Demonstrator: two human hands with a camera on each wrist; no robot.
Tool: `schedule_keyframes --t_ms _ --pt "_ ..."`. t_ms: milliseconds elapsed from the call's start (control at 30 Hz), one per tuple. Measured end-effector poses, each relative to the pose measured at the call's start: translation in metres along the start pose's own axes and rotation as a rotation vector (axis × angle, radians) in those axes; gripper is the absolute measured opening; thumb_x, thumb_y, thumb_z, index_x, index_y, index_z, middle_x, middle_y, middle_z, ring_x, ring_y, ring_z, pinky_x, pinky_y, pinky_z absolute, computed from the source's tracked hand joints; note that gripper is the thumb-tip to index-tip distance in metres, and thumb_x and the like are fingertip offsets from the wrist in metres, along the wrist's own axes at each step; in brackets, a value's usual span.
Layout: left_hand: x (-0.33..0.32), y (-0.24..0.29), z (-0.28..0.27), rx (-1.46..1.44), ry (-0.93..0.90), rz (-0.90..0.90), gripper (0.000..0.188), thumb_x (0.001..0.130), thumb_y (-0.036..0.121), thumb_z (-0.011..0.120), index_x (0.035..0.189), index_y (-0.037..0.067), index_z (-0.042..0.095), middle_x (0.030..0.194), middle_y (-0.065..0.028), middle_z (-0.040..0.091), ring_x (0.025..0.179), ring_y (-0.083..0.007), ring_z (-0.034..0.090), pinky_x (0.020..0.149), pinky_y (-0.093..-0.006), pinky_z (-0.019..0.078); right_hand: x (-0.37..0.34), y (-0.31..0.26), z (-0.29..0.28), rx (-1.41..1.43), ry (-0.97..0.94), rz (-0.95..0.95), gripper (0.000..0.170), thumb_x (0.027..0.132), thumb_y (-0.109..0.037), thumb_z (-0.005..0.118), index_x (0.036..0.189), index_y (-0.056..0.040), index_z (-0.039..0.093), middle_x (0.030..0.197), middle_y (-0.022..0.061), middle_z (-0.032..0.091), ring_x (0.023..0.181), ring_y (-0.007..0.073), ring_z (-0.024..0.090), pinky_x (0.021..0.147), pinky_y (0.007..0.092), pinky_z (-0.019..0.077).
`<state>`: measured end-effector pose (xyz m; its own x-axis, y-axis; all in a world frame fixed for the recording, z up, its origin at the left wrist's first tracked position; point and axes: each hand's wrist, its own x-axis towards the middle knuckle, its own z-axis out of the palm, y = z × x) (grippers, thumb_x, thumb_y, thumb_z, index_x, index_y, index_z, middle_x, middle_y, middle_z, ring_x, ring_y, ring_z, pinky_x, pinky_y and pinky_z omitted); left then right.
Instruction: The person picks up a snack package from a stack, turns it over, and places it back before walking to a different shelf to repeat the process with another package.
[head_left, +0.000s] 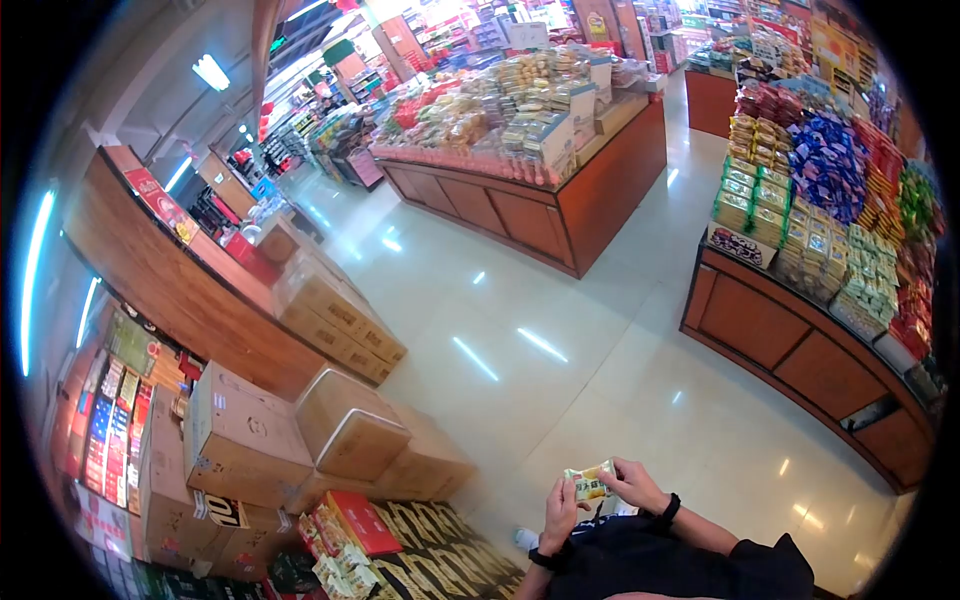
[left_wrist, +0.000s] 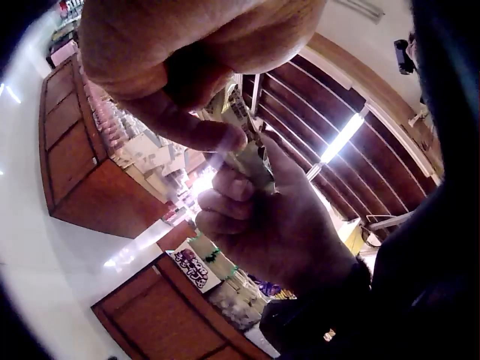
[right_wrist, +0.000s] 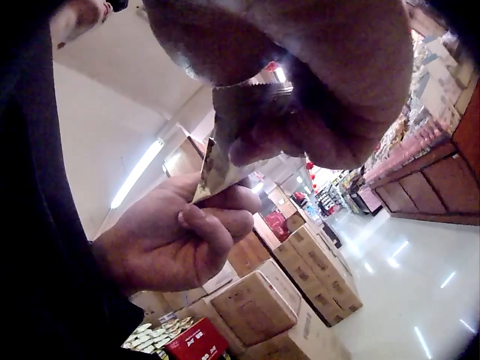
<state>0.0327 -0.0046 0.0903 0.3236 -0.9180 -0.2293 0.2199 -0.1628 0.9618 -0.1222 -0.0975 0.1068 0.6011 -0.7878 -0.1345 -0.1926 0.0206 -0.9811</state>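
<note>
A small pale-yellow snack packet [head_left: 590, 483] with dark printed characters is held in front of the body, low in the head view. My left hand [head_left: 561, 517] grips its left end, fingers curled behind it. At the opposite end, my right hand [head_left: 638, 486] pinches the packet between thumb and fingers. Seen from the left wrist, the packet [left_wrist: 251, 154] spans the gap between both hands, edge toward the camera. The right wrist view shows the packet's [right_wrist: 225, 142] serrated end at the right hand, while the left hand [right_wrist: 180, 236] holds its lower corner.
Stacked cardboard boxes [head_left: 250, 430] stand at the left, beside packaged goods [head_left: 430, 550] and a red box [head_left: 360, 522]. To the right is a wooden display counter [head_left: 760, 310] heaped with wrapped snacks. Another counter [head_left: 520, 215] stands ahead across the shiny tiled floor [head_left: 560, 370].
</note>
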Motion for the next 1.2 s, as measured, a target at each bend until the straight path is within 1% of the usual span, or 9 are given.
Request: schedule_keyframes --t_ms 200,400,500,533,767,900,1000,1067,1200 --pt "0.002 0.004 0.024 -0.021 -0.002 -0.035 0.031 0.101 0.025 0.038 0.110 -0.001 0.052 0.094 -0.0085 0.060 0.077 -0.0140 0.062 0.055 -0.0266 0.0532 -0.011 0.004 -0.019 -0.062 -0.019 -0.001 0.033 0.091 -0.029 0.061 0.098 0.0027 0.059 0.075 0.0031 0.061 0.065 0.0081 0.054 0.058 0.0265 0.0456" --pt "0.009 -0.008 0.038 -0.011 -0.072 -0.032 0.027 0.101 0.023 0.038 0.107 0.000 0.052 0.092 -0.0069 0.061 0.071 -0.0127 0.061 0.055 -0.0251 0.0526 -0.024 0.000 -0.038 0.070 0.041 0.028 0.034 0.090 -0.029 0.063 0.101 0.0023 0.058 0.078 0.0025 0.060 0.067 0.0073 0.053 0.059 0.0257 0.0450" --pt "0.013 0.001 0.046 -0.024 -0.115 -0.023 0.027 0.101 0.022 0.038 0.108 0.000 0.052 0.089 -0.0060 0.060 0.067 -0.0115 0.060 0.054 -0.0240 0.0515 -0.024 0.011 -0.040 0.010 0.074 0.002 0.038 0.090 -0.033 0.062 0.101 0.0022 0.058 0.075 0.0070 0.062 0.066 0.0100 0.057 0.059 0.0282 0.0486" --pt "0.014 0.006 0.050 -0.082 -0.133 -0.034 0.026 0.101 0.022 0.039 0.108 0.001 0.052 0.087 -0.0055 0.060 0.065 -0.0107 0.059 0.053 -0.0233 0.0506 -0.026 0.005 -0.042 0.036 0.088 0.008 0.037 0.090 -0.033 0.062 0.102 0.0021 0.057 0.075 0.0064 0.061 0.066 0.0099 0.057 0.059 0.0280 0.0484" --pt "0.030 0.012 0.069 -0.050 -0.158 -0.076 0.027 0.101 0.023 0.039 0.107 0.001 0.054 0.082 -0.0036 0.061 0.059 -0.0079 0.058 0.050 -0.0209 0.0461 -0.033 -0.004 -0.057 0.144 0.200 0.037 0.037 0.089 -0.029 0.063 0.109 0.0014 0.056 0.076 0.0049 0.060 0.064 0.0094 0.053 0.057 0.0264 0.0445" --pt "0.052 0.000 0.082 -0.039 -0.251 -0.143 0.029 0.101 0.024 0.040 0.110 0.000 0.056 0.083 -0.0038 0.061 0.059 -0.0079 0.058 0.049 -0.0201 0.0444 -0.031 0.018 -0.072 0.145 0.266 0.039 0.035 0.089 -0.028 0.062 0.107 0.0015 0.057 0.075 0.0033 0.057 0.063 0.0084 0.051 0.056 0.0263 0.0428" --pt "0.065 0.003 0.100 -0.075 -0.290 -0.186 0.031 0.101 0.025 0.041 0.112 0.000 0.056 0.087 -0.0044 0.061 0.059 -0.0083 0.058 0.049 -0.0201 0.0444 -0.028 0.033 -0.086 -0.016 0.332 0.017 0.032 0.090 -0.027 0.062 0.102 0.0021 0.057 0.071 0.0014 0.053 0.060 0.0077 0.049 0.053 0.0257 0.0406" --pt "0.076 0.007 0.111 -0.097 -0.306 -0.205 0.031 0.101 0.025 0.041 0.113 0.000 0.056 0.089 -0.0047 0.061 0.059 -0.0086 0.058 0.050 -0.0203 0.0448 -0.023 0.022 -0.096 0.123 0.373 0.053 0.030 0.089 -0.027 0.062 0.096 0.0022 0.057 0.069 0.0012 0.054 0.059 0.0079 0.049 0.052 0.0254 0.0404" --pt "0.098 0.009 0.131 -0.066 -0.353 -0.218 0.032 0.101 0.027 0.041 0.112 0.001 0.057 0.091 -0.0038 0.060 0.066 -0.0083 0.059 0.051 -0.0205 0.0451 -0.015 0.012 -0.120 0.158 0.397 0.105 0.029 0.090 -0.026 0.062 0.096 0.0021 0.057 0.068 0.0011 0.054 0.059 0.0075 0.049 0.052 0.0251 0.0409"
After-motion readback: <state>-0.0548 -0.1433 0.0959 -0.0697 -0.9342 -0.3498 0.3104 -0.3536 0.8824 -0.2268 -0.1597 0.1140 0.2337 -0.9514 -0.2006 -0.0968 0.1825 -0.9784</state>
